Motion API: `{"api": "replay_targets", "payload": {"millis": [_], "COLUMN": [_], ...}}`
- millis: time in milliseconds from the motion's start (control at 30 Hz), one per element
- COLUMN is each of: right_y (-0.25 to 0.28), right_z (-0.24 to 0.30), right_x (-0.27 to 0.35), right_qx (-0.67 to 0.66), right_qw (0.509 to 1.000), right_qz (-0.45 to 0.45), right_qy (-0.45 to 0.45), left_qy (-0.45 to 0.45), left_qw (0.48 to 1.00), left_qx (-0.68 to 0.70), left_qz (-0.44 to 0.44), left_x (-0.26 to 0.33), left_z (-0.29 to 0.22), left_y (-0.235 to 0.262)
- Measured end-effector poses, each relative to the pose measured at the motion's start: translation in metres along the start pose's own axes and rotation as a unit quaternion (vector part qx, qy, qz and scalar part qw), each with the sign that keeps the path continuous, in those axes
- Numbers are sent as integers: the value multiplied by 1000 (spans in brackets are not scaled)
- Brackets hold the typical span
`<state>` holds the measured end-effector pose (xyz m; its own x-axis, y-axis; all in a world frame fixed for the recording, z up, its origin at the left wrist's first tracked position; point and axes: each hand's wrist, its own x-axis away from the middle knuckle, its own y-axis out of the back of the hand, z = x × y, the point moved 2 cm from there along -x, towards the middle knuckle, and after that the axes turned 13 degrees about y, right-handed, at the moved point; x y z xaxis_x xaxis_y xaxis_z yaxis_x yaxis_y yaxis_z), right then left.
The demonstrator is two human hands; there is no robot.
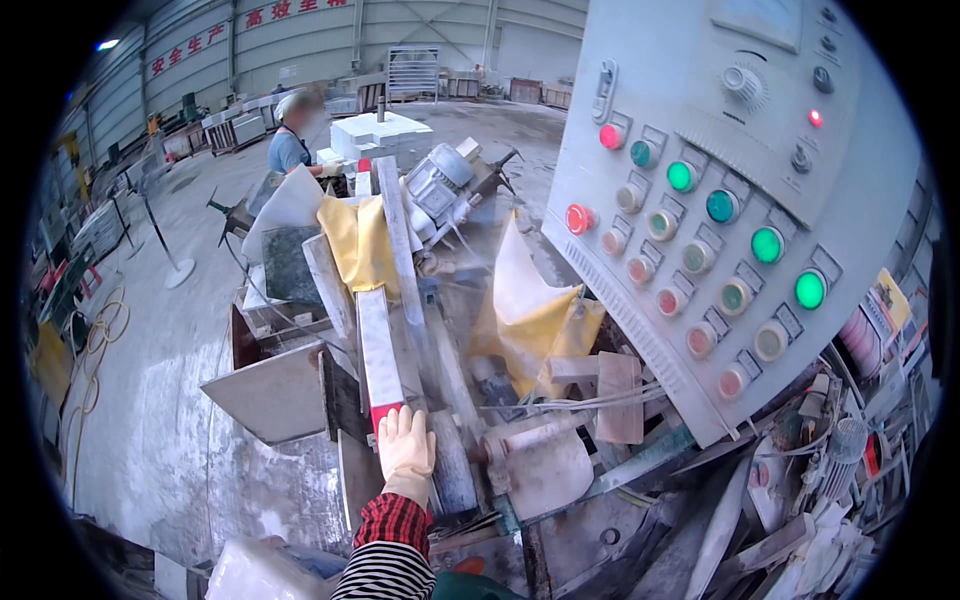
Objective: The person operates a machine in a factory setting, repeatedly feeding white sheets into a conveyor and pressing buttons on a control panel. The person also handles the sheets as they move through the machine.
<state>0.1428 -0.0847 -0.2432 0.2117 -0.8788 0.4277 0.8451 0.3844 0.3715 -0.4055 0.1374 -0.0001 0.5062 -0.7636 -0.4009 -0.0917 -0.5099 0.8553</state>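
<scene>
My left hand [406, 452], in a pale glove below a red plaid cuff and a striped sleeve, lies with its fingers stretched forward. It rests on the near end of a long white bar [379, 345], where a red band [385, 411] shows. The bar runs away from me on a machine and passes beneath a yellow flap [360, 245]. Another red patch [364, 165] shows beyond the flap. Grey rails [402, 240] flank the bar. My right hand is out of view.
A control panel [690, 210] with lit green buttons looms at the right. Beyond the machine stands a co-worker [290, 145] near a white block stack [380, 132]. An electric motor [440, 180] sits right of the rails. Scrap pieces [790, 540] crowd the lower right; a yellow hose [95, 350] lies left.
</scene>
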Motion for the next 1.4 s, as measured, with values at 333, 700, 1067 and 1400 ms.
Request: {"api": "replay_targets", "payload": {"millis": [333, 700, 1067, 1400], "right_y": [-14, -33, -66, -75], "right_z": [3, -4, 23, 313], "right_x": [21, 46, 48, -123], "right_qx": [-20, 1, 147, 121], "right_qw": [999, 999, 988, 972], "right_qz": [-13, -18, 26, -97], "right_qy": [-21, -29, 27, 176], "left_qy": [-19, -23, -93, -315], "left_qw": [1000, 1000, 992, 910], "left_qx": [-2, 7, 66, 199], "left_qz": [-6, -11, 49, 181], "left_x": [8, 15, 19, -29], "left_z": [-4, -3, 8, 32], "left_y": [-2, 2, 14, 30]}}
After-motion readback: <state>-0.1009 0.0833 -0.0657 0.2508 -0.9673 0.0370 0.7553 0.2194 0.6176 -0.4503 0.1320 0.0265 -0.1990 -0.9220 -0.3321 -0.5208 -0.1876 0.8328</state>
